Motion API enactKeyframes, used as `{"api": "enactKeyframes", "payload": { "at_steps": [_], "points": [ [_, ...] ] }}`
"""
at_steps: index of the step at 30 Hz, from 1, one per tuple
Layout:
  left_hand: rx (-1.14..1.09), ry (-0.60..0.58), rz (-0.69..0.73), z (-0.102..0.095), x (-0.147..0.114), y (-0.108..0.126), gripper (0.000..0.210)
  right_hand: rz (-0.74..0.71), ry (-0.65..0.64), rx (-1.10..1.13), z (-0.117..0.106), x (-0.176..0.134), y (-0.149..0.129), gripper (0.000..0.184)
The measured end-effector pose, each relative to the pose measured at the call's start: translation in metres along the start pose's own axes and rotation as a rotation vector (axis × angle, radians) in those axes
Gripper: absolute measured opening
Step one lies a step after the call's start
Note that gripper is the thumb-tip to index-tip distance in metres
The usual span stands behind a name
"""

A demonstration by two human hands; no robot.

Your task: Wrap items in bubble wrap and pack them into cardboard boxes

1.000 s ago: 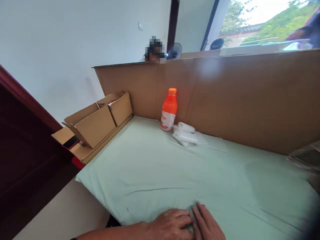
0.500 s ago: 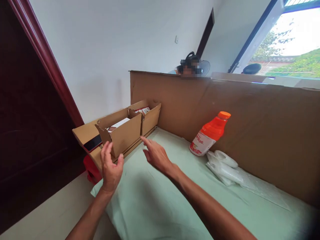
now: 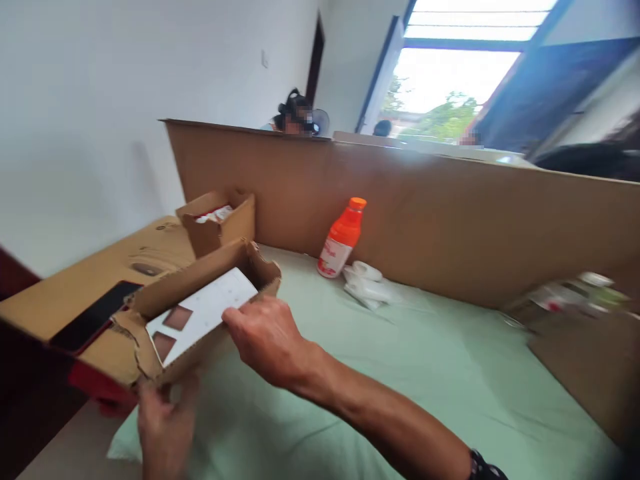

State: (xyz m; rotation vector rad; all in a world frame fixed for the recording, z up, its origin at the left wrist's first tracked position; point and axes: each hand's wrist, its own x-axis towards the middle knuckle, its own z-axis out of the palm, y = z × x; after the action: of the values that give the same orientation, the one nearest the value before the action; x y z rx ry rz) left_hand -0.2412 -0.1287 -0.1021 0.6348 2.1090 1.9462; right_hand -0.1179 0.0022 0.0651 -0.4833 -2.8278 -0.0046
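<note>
- Left hand: nearest, at the box's near left corner; the fingers blur and run partly under the cardboard, perhaps to bear its weight; I cannot tell whether they are closed on it;
- Right hand: fist curled over the rim of the box's near wall, thumb side towards the middle; it grips that wall, a firm edge that probably lets it steer the tilt;
- Box: between the two hands, its open top leaning towards the person, so the inside shows; its underside is hidden, so whether it is lifted or resting is unclear;
- Carton: white, inside the box, lying lengthwise, likely because the narrow walls leave it only that way to lie; two brown squares mark its left end;
- Phone: dark, left of the box, flat on the board, which seems to serve as a side shelf;
- Cloth: pale green, right of the box, covering the table;
- Small box: just behind the box, close against the partition, which probably keeps it from sliding back;
- Bottle: orange, right of the box and farther off, standing near the partition, plastic bunched beside its base, perhaps to leave the middle free;
- Co-worker: beyond the box, mostly screened by the partition.
</note>
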Motion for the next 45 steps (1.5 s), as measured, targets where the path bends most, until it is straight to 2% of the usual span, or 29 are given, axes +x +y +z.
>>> {"api": "enactKeyframes", "payload": {
  "at_steps": [2,5,8,10,11,13,16,20,22,25,27,29,31,33,36,39,41,43,44,45],
  "points": [
    [0.035,-0.116,-0.064,0.018,-0.038,-0.005,0.059,0.117,0.070,0.000,-0.001,-0.058,0.004,0.014],
    [0.051,-0.313,0.032,0.050,-0.086,-0.004,0.051,0.280,0.247,0.026,-0.005,-0.147,0.015,0.019],
    [0.046,-0.495,0.141,0.075,-0.110,-0.001,0.046,0.437,0.501,0.076,-0.009,-0.234,0.028,0.034],
    [0.041,-0.580,0.128,0.085,-0.117,-0.004,0.049,0.664,0.627,0.110,-0.007,-0.282,0.038,0.038],
    [0.040,-0.600,0.102,0.090,-0.121,-0.006,0.052,0.794,0.636,0.146,-0.003,-0.301,0.043,0.038],
    [0.053,-0.613,0.054,0.099,-0.126,-0.011,0.052,0.989,0.553,0.273,0.009,-0.325,0.054,0.044],
    [0.098,-0.623,0.035,0.119,-0.129,-0.011,0.046,1.048,0.365,0.496,0.036,-0.333,0.074,0.053],
    [0.095,-0.691,0.073,0.164,-0.119,0.010,0.049,0.970,0.359,0.631,0.058,-0.332,0.119,0.054],
    [0.085,-0.711,0.100,0.187,-0.111,0.019,0.048,0.887,0.333,0.651,0.055,-0.336,0.156,0.055],
    [0.114,-0.714,0.127,0.208,-0.105,0.018,0.043,0.848,0.301,0.518,0.035,-0.330,0.226,0.040],
    [0.150,-0.700,0.148,0.212,-0.105,0.009,0.039,0.820,0.314,0.405,0.019,-0.306,0.274,0.035],
    [0.179,-0.667,0.177,0.212,-0.108,-0.002,0.037,0.714,0.280,0.352,0.009,-0.269,0.317,0.033],
    [0.190,-0.630,0.193,0.212,-0.110,-0.012,0.038,0.588,0.204,0.313,0.006,-0.229,0.348,0.035],
    [0.196,-0.615,0.197,0.212,-0.111,-0.018,0.040,0.505,0.142,0.292,0.009,-0.197,0.368,0.042],
    [0.209,-0.639,0.214,0.213,-0.110,-0.020,0.038,0.496,0.134,0.267,0.016,-0.179,0.380,0.048],
    [0.197,-0.656,0.256,0.214,-0.110,-0.020,0.034,0.592,0.207,0.195,0.015,-0.202,0.375,0.036],
    [0.198,-0.652,0.271,0.214,-0.109,-0.019,0.035,0.673,0.297,0.110,0.010,-0.242,0.359,0.029],
    [0.201,-0.638,0.266,0.213,-0.109,-0.019,0.037,0.724,0.379,0.008,0.004,-0.296,0.329,0.025],
    [0.199,-0.634,0.257,0.213,-0.108,-0.019,0.038,0.729,0.380,-0.031,0.000,-0.324,0.310,0.023],
    [0.195,-0.637,0.242,0.212,-0.108,-0.019,0.040,0.711,0.321,-0.033,-0.003,-0.351,0.290,0.021]
  ]
}}
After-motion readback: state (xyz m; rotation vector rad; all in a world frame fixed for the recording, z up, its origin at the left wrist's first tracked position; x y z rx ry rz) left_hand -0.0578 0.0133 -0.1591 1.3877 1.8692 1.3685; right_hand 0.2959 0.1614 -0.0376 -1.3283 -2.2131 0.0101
